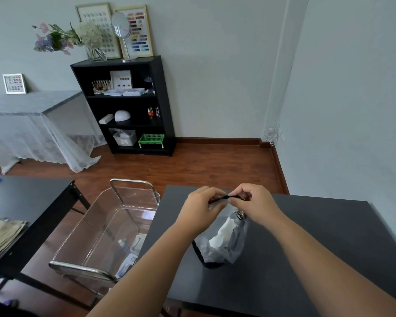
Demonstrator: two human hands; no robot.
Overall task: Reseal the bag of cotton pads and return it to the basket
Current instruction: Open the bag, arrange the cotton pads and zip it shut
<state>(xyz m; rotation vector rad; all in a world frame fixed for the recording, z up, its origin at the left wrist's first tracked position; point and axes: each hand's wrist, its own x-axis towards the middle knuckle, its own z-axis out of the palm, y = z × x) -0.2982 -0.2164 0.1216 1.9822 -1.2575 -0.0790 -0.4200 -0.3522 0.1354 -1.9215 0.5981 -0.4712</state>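
A clear plastic bag of white cotton pads (222,242) with black edging stands on the dark table (318,248). Both hands pinch its black top strip. My left hand (201,207) grips the strip's left end, and my right hand (255,203) grips its right end, fingers closed on it. The clear basket (105,227) with chrome rails stands on the floor just left of the table, a few small items lying in its bottom.
A second black table (25,202) sits at the left with folded beige cloth (2,236). A black shelf unit (128,106) with nail supplies stands against the far wall, beside a lace-covered table (28,115). Wooden floor lies between.
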